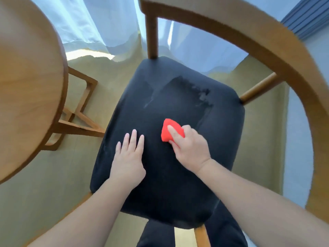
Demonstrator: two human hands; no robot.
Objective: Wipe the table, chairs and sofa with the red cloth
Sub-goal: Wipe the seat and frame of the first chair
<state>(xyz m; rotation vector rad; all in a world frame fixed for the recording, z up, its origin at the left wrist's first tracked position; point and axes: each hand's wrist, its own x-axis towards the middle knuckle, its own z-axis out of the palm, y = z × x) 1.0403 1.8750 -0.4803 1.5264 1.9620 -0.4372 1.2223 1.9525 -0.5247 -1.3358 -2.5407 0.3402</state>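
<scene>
Plainly, the right hand (191, 150) pinched the red cloth (170, 130) mid-seat on the chair (169, 175), wiping; the left hand (129, 159) lay flat, fingers together, likely bracing.

Bright red cloth (171, 130) on the dark navy chair seat (169, 157), warm brown wooden frame (267, 41), pale beige floor (44, 184), white curtains (106, 24)

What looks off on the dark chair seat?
The dark fabric seat cushion has a ragged-edged patch toward its far edge and a pale streak beside it. Whether that is damp, wear or brushed nap, I cannot tell.
</scene>
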